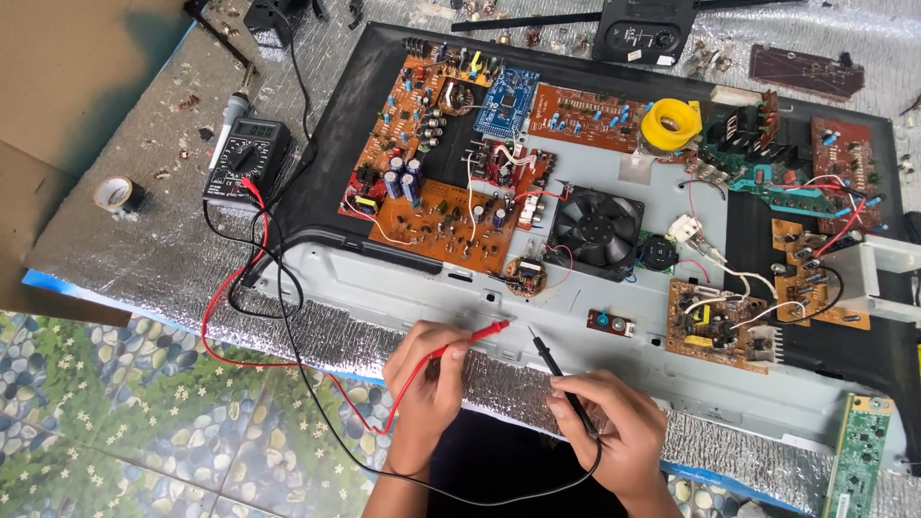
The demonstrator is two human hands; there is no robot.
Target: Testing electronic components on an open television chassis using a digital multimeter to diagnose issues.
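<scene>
Hands on two meter probes over a stripped chassis.

Head view: left hand (427, 374) is curled around the red probe (477, 335), its tip aimed up and right; right hand (614, 427) pinches the black probe (556, 369), tip aimed up and left. Both tips hover close together above the grey metal chassis (403, 283), near its front edge. Red and black leads loop left to the multimeter (247, 158) on the foil-covered bench (125, 249). Beyond the tips lie orange circuit boards (436, 206), a black fan (595, 230), a yellow tape roll (671, 123); nothing blocks them.
</scene>
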